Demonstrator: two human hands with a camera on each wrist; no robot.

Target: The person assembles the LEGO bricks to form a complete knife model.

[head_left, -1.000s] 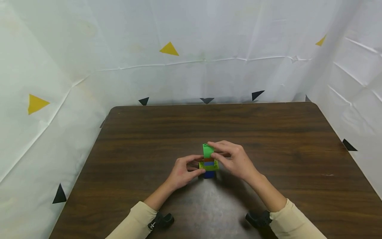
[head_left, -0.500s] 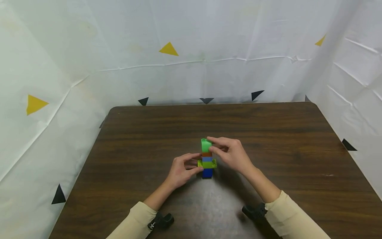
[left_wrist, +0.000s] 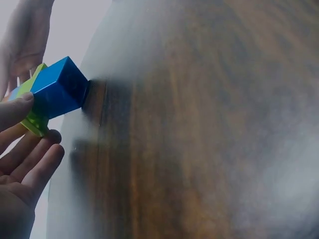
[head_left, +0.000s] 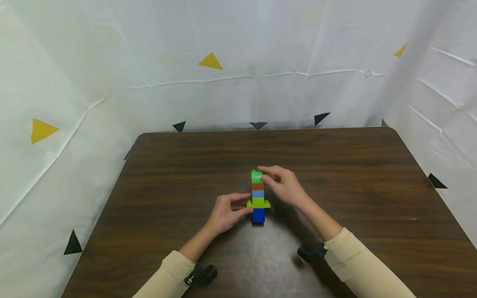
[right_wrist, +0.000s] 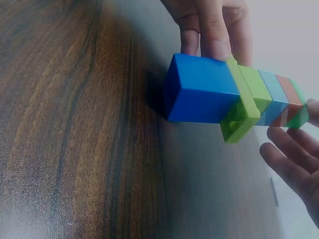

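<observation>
A tower of toy building bricks stands upright near the middle of the table, its bottom at or very close to the tabletop. Lowest is a dark blue brick (head_left: 258, 215); above it come a wide lime green piece (right_wrist: 244, 112), a light blue brick (head_left: 258, 193), an orange-brown brick (head_left: 257, 186) and a bright green rounded brick (head_left: 256, 177) on top. My left hand (head_left: 224, 212) holds the tower from the left around the lime piece, thumb in front. From the right, my right hand (head_left: 286, 186) pinches the green top brick between thumb and fingers.
The dark wood-grain table (head_left: 179, 165) has rounded far corners. White sheeting (head_left: 238, 99) with yellow and black triangles surrounds its far and side edges. Black wrist devices (head_left: 203, 275) hang beneath both sleeves.
The tower has straightened, so its lower bricks show more fully. My right hand has moved left and away from me with the green top brick. My left hand has barely shifted.
</observation>
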